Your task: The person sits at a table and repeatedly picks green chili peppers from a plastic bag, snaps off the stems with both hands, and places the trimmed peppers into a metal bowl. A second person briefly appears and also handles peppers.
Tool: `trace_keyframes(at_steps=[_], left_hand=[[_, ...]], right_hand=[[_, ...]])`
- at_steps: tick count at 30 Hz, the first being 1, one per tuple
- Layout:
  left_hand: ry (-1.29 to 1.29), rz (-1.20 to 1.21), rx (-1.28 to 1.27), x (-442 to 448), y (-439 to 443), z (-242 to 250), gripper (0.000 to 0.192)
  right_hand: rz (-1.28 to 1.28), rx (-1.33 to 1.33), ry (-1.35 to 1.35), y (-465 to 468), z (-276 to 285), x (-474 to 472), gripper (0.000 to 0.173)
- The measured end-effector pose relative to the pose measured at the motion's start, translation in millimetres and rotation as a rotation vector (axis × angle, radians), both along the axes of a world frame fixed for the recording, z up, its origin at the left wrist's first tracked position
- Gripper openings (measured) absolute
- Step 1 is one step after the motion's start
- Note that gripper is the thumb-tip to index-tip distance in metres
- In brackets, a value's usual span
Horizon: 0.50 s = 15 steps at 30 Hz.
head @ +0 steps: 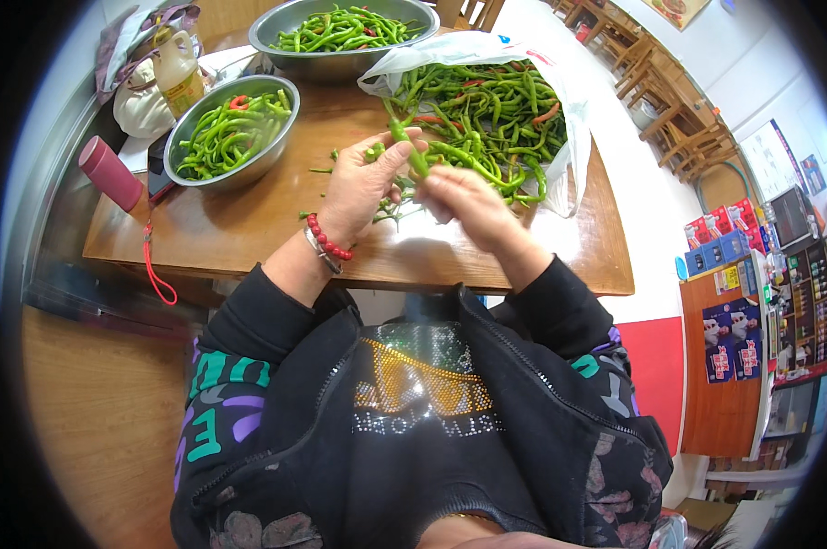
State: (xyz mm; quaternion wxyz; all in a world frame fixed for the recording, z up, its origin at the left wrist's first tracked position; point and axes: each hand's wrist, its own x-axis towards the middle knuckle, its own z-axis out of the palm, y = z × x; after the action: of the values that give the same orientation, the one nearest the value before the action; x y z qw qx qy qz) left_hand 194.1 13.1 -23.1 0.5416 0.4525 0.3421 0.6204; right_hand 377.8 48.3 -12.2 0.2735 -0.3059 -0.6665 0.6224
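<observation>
Both hands meet over the near middle of the wooden table. My left hand (368,182), with a red bead bracelet at its wrist, grips a green chili pepper (401,134) between thumb and fingers; more green pieces show at its fingers. The fingertips of my right hand (465,199) are closed at the near end of this pepper and look slightly blurred. Just beyond the hands, a white plastic bag (578,130) lies wide open with a heap of green and some red chili peppers (502,117). Loose green stems (389,209) lie under and beside my left hand.
A steel bowl (293,130) of green peppers stands at the left, and a larger steel bowl (266,47) of peppers at the far edge. A pink bottle (111,175) with a red strap, a plastic jug (178,75) and a cloth bag (141,103) are at the far left.
</observation>
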Motion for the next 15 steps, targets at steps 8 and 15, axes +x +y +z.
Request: trace_keyframes(at_steps=[8,15], left_hand=[[0.231,-0.058,0.095,-9,-41,8,0.026],[0.307,-0.158,0.039,-7,-56,5,0.025]], right_hand=[[-0.069,0.218,0.212,-13,16,-6,0.017],[-0.007,0.169,0.209,-20,18,-13,0.011]])
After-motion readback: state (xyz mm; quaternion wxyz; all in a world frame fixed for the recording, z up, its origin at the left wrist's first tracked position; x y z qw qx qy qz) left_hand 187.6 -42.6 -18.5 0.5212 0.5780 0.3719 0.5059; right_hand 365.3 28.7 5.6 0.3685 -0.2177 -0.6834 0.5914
